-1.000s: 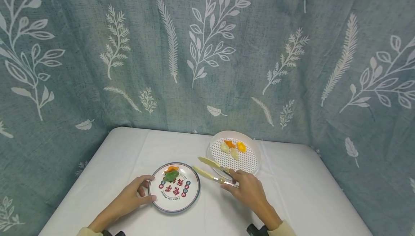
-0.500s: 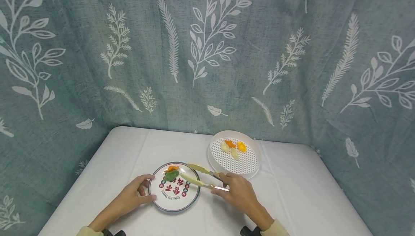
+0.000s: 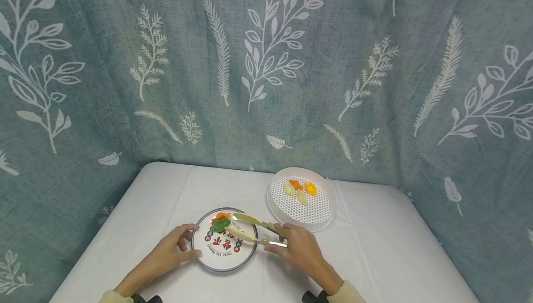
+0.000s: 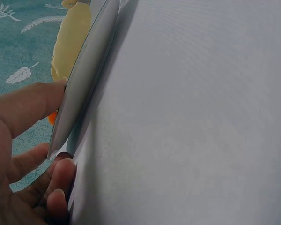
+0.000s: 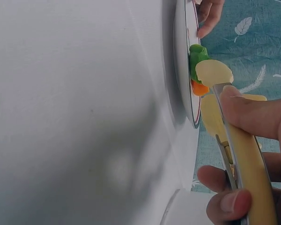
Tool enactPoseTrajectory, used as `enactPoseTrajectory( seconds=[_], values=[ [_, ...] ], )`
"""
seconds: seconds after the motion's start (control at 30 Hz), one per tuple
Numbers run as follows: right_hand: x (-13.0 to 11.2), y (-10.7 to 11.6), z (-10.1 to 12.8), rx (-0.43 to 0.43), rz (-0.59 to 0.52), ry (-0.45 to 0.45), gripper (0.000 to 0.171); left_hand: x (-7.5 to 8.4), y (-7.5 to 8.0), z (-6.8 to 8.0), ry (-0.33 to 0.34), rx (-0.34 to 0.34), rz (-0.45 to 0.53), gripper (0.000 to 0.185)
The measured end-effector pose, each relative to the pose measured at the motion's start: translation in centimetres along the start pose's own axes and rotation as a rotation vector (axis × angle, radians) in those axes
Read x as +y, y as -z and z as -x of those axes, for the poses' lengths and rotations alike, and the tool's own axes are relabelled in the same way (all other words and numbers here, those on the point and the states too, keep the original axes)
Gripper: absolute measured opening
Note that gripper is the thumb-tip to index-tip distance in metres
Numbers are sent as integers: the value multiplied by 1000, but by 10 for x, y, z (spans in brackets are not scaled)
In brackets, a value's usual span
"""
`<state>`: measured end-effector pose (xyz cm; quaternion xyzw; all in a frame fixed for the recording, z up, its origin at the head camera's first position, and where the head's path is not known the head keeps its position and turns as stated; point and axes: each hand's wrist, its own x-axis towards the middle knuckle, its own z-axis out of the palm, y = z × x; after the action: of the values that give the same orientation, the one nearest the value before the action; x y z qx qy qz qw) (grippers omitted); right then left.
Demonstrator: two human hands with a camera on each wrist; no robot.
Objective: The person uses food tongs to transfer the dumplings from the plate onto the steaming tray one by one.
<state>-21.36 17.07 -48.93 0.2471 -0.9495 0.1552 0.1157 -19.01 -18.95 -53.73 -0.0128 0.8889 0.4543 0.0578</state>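
In the head view my left hand holds the left rim of a round white plate with a dark-edged rim and red lettering. Its thumb and fingers lie at the rim, some fingers low by the cloth in the left wrist view. On the plate sit a green piece and an orange piece of food or model food. My right hand grips tongs with pale yellow tips. The tongs are spread over the plate, their tips close to the green piece; the right wrist view shows nothing between them.
A round white tray with a perforated bottom stands behind and to the right of the plate. Several pieces lie in it: pale ones, an orange one and a yellow one. A patterned curtain hangs behind the white-covered table.
My right hand has carried the spread tongs leftward, from beside the plate to over it, close to the green piece. My left hand and the plate have stayed in place.
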Motion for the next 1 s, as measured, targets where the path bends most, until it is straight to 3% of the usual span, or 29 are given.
enactPoseTrajectory(
  seconds=[1.0],
  values=[
    [-10, -4, -2, -38, -35, 27, 57, 1, -1, -2, 0, 11, -24, 82]
  ],
)
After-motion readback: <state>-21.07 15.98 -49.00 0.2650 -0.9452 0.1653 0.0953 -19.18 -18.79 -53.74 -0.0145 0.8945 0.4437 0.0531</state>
